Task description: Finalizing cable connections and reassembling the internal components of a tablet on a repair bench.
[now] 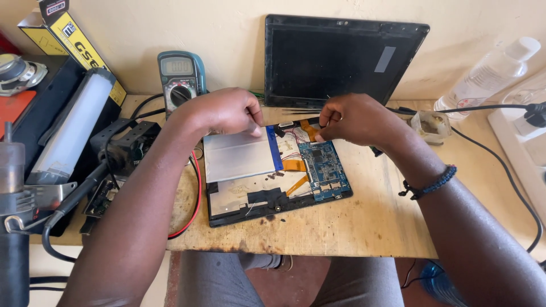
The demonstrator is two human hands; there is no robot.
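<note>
Done: tablet [273, 187] back off, board [324, 167] bare.
Left: both hands at top edge.
Left hand [227, 111]: fingers curled onto battery [239, 154].
Right hand [355, 119]: pinching near orange ribbon [310, 129]; what it holds is hidden.

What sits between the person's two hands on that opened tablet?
In the head view, between the left hand and the right hand lies the top edge of the opened tablet: thin red wires and an orange ribbon cable.

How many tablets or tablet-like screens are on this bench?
2: an opened tablet lying flat under both hands, and a dark screen panel leaning upright against the back wall. None seem hidden.
</note>
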